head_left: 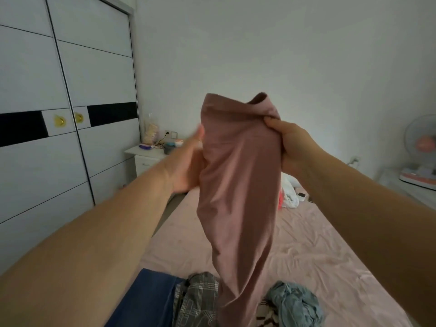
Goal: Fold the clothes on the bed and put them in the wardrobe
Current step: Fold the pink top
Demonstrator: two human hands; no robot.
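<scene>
Three garments, near edge: a blue denim piece (151, 300), a grey plaid piece (195, 300) and a pale blue crumpled piece (295, 300) lie at the foot of the bed (306, 256); beyond them the pink sheet is bare up to a white bundle (289, 193)
Held garment: the dusty-pink garment (236, 185) hangs in the air above the bed; its lower end drops between the plaid and pale blue pieces
Right hand (291, 147): raised, arm stretched forward; fingers and thumb pinch the garment's top right edge
Left hand (191, 164): blurred, palm against the garment's left side, fingers hidden behind the cloth; grip cannot be told
Far left: wardrobe (59, 114), doors closed; a floor strip separates it from the bed; a white bedside counter (144, 156) stands by the wall
</scene>
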